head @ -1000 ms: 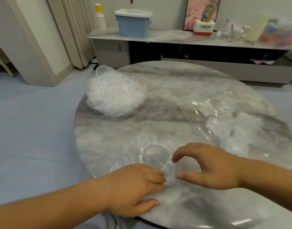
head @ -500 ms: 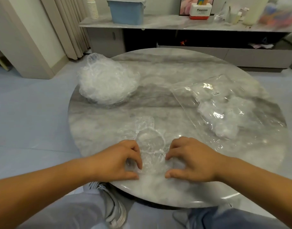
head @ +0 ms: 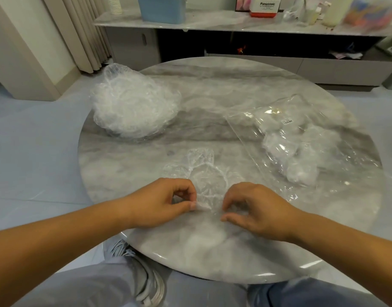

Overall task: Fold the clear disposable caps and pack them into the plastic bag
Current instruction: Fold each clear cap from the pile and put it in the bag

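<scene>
One clear cap (head: 209,180) between the left hand (head: 161,202) and the right hand (head: 254,209)

The cap lies flat and crumpled on the round marble surface (head: 212,89), at about 6 o'clock, close to the near rim. The left hand comes in from 7 o'clock. Its thumb and forefinger are pressed together and pinch the near edge of the cap, and its other fingers are curled. The right hand comes in from 5 o'clock, also with curled fingers. Its forefinger and thumb stand a little apart at the right edge of the cap. The film is so clear that I cannot tell if they hold it or only touch it.

At 10 o'clock on the surface sits a big loose heap of caps (head: 133,107), well apart from both hands. At 3 o'clock the plastic bag (head: 252,125) lies flat, with a small white label near its far end. Inside it some folded caps (head: 296,160) show as white lumps.

Beyond the surface, at 12 o'clock, a long shelf (head: 212,18) carries a blue box (head: 161,9) and some small blurred things. A curtain (head: 79,29) hangs at 11 o'clock. Under the near rim a grey shoe (head: 146,273) shows.
</scene>
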Available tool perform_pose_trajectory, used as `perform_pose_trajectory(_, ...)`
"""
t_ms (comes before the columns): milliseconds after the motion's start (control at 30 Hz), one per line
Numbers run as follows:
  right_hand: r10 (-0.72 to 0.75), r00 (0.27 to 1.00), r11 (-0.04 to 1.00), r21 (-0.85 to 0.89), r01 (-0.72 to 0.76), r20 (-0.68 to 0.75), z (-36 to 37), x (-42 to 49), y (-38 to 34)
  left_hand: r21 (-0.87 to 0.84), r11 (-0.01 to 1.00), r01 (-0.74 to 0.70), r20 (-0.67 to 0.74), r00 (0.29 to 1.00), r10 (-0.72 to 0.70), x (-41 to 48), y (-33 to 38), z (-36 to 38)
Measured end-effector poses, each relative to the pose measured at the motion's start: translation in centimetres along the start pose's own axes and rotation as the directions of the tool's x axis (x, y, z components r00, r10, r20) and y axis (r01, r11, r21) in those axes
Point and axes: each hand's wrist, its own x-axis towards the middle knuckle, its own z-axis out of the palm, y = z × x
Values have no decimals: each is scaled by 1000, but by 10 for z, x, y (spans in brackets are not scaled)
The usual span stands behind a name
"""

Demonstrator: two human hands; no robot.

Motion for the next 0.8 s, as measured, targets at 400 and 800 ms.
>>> perform_pose_trajectory(400, 299, 952, 927, 255, -276, -57, 3, 25, -2, -203, 952, 230, -164, 950, -264, 17, -5, -4)
perform_pose_trajectory(800, 369, 924, 929, 7, -370, -97, 10, 31, 1, -57, 943, 327, -251, 910, -330, 20, -7, 1)
